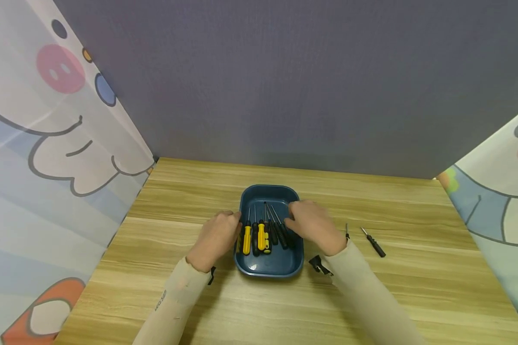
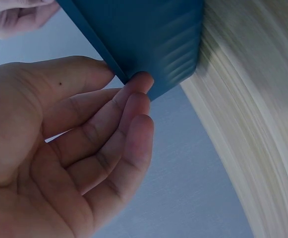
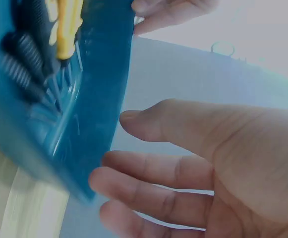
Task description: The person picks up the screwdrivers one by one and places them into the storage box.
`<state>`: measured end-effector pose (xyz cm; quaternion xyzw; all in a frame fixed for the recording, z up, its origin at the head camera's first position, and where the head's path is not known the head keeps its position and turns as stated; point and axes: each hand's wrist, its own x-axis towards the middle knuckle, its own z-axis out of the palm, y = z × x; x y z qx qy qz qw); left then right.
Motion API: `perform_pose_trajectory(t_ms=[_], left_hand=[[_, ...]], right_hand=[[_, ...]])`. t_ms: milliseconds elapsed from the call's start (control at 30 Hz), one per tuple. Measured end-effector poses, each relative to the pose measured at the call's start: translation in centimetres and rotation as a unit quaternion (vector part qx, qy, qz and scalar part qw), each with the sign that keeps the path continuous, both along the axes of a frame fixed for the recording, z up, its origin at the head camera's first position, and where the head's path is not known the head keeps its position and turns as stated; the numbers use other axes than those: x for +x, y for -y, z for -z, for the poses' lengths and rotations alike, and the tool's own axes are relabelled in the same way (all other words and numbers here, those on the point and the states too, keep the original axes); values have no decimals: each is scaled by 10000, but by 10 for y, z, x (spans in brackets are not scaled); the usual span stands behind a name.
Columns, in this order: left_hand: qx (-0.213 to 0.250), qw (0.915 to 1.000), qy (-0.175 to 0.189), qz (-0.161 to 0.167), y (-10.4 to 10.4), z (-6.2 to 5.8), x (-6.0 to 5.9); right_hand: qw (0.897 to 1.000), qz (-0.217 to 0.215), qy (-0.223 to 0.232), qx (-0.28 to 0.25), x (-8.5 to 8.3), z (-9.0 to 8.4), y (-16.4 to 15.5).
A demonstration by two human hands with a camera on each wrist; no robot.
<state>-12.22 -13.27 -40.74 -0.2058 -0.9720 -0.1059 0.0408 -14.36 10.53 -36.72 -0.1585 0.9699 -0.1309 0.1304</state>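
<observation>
**Operator A:** I have both hands at the blue tray (image 1: 269,268). What do you make of the left hand (image 1: 217,238)?

**Operator B:** I see it at the tray's left rim, palm turned inward. On the left wrist view its fingers (image 2: 134,106) lie nearly straight, fingertips against the rim's edge, thumb on the other side of that edge. Loose contact, not a clamp.

**Operator A:** And the right hand (image 1: 312,225)?

**Operator B:** It sits over the tray's right side, knuckles up. From the right wrist view its fingers (image 3: 148,183) are spread and relaxed just beside the tray wall; I can't tell whether they touch it.

**Operator A:** Any writing?

**Operator B:** I see dark lettering on the left sleeve (image 1: 161,300), too small for me to read.

**Operator A:** The tray itself?

**Operator B:** Middle of the wooden table (image 1: 414,297), holding a row of screwdrivers (image 1: 261,235), yellow and black handles toward me, shafts pointing far. To the right, a small black screwdriver (image 1: 373,242) lies on the table, apart from the tray. Cartoon-printed curtains (image 1: 47,158) hang on both sides.
</observation>
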Motion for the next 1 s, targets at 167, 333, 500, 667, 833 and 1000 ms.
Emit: perform_pose_trajectory(t_ms=[167,333,500,667,833,1000], left_hand=[[-26,10000,-59,15,0,1,0],[-20,9999,-103,20,0,2,0],[-63,9999,-120,20,0,1,0],[-72,9999,-81,-31,0,1,0],[-62,10000,-25,-47,-1,0,0],[-63,10000,-12,-45,-2,1,0]], right_hand=[[9994,93,-327,74,7,3,-28],[9985,306,-412,181,14,8,-59],[9976,565,-320,242,21,16,-88],[9958,850,-272,184,27,26,-109],[9943,1018,-273,147,34,35,-122],[9927,1153,-147,330,38,45,-129]])
